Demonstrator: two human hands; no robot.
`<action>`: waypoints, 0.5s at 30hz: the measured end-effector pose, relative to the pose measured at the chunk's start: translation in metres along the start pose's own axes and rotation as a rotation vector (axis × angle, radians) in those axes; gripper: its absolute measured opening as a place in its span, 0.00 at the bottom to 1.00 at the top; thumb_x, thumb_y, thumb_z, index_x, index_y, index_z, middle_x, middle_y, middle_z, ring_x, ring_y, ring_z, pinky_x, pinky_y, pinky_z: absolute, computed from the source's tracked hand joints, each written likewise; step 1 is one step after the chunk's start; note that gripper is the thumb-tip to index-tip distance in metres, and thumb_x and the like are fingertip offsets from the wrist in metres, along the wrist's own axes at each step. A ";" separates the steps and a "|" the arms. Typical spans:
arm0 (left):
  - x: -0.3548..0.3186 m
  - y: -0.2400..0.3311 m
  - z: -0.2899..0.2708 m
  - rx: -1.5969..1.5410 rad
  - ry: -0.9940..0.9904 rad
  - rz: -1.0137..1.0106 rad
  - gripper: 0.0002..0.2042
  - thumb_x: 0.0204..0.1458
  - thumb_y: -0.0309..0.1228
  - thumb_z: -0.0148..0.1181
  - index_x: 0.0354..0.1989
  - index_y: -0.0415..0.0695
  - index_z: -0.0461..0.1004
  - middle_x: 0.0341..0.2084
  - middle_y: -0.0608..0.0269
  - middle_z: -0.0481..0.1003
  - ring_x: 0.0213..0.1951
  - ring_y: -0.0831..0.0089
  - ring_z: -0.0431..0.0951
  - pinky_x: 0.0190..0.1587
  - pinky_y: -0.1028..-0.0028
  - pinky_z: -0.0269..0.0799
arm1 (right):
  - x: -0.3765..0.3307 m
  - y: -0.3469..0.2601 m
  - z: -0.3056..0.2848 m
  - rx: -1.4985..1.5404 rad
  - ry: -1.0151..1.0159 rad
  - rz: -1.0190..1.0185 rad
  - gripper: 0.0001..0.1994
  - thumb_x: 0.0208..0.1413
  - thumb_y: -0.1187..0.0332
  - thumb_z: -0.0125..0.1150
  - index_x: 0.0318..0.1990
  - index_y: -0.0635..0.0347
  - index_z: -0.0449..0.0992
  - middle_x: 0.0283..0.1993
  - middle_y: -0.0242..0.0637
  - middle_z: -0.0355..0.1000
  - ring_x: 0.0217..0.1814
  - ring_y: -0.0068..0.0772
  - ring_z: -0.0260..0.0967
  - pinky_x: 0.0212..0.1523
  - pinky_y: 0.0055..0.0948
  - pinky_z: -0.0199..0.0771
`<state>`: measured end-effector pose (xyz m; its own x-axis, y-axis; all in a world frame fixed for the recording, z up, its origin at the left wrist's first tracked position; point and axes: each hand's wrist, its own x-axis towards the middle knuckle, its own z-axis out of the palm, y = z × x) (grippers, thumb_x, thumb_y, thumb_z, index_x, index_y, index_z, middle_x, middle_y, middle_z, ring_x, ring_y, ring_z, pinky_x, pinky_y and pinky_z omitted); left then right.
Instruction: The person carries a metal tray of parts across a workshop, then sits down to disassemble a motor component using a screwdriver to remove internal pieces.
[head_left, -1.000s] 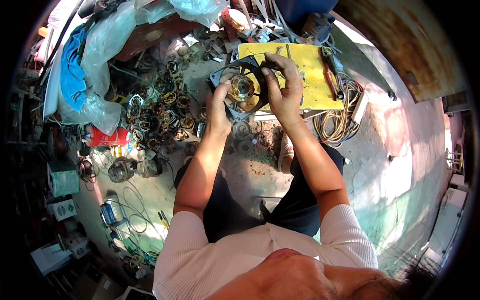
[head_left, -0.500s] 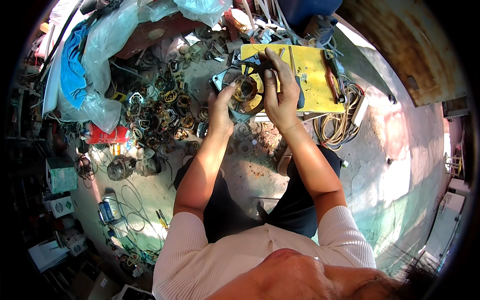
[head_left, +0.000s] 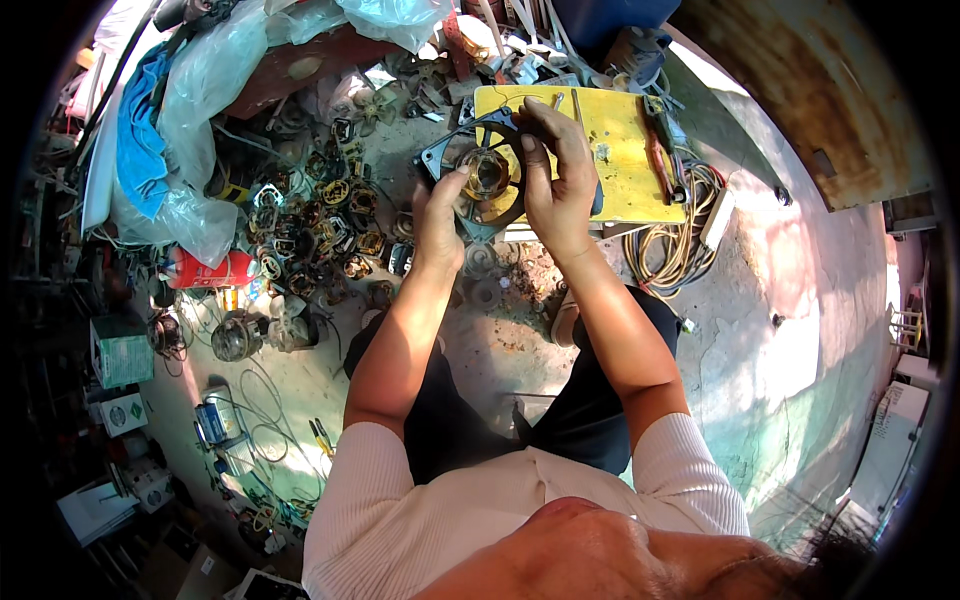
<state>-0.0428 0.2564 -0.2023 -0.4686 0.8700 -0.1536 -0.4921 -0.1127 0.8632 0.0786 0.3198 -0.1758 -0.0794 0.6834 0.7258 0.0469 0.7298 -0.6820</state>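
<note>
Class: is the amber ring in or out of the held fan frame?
In: the amber ring shows inside the fan frame, which the left hand and right hand hold. Cannot tell whether it is fastened.

Fan frame, one: dark, with a round opening and flat, bluish-grey corner plates. At its centre, a ring-shaped winding, copper-amber in colour, round a hollow middle, joined to the outer rim by dark spokes; gaps between the spokes, open. Pose: raised, face turned up toward the wearer, one corner pointing left, another toward the body. Held in both hands: left hand at the left side, thumb near the winding; right hand at the right rim, fingers curled over the upper part.
</note>
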 end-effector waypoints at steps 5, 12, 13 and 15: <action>0.003 0.000 -0.005 -0.146 -0.010 -0.198 0.12 0.51 0.32 0.57 0.43 0.43 0.72 0.35 0.64 0.77 0.34 0.74 0.76 0.33 0.73 0.73 | 0.004 -0.003 -0.005 0.172 0.149 0.181 0.14 0.62 0.75 0.49 0.54 0.65 0.64 0.41 0.39 0.69 0.41 0.27 0.71 0.41 0.24 0.72; -0.010 0.003 0.006 0.084 -0.044 0.058 0.14 0.51 0.27 0.55 0.47 0.40 0.69 0.38 0.63 0.74 0.35 0.77 0.76 0.29 0.78 0.73 | 0.001 0.019 -0.014 -0.066 -0.269 0.647 0.12 0.59 0.64 0.60 0.36 0.67 0.76 0.25 0.26 0.72 0.27 0.15 0.64 0.28 0.20 0.66; -0.012 0.002 0.007 0.125 -0.056 0.102 0.15 0.51 0.27 0.55 0.47 0.39 0.69 0.39 0.63 0.74 0.36 0.77 0.75 0.29 0.78 0.73 | -0.001 0.012 -0.011 -0.118 -0.278 0.623 0.12 0.58 0.63 0.61 0.35 0.66 0.77 0.23 0.28 0.72 0.25 0.15 0.64 0.27 0.20 0.66; -0.010 0.001 0.006 0.222 -0.106 0.216 0.18 0.50 0.25 0.55 0.51 0.38 0.65 0.42 0.61 0.72 0.40 0.78 0.74 0.32 0.77 0.74 | -0.003 0.010 -0.007 -0.178 -0.297 0.575 0.13 0.56 0.62 0.64 0.32 0.66 0.77 0.21 0.34 0.73 0.23 0.16 0.66 0.26 0.23 0.67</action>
<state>-0.0340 0.2506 -0.1974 -0.4595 0.8840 0.0854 -0.2119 -0.2026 0.9561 0.0859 0.3251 -0.1840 -0.2626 0.9484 0.1779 0.3249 0.2605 -0.9092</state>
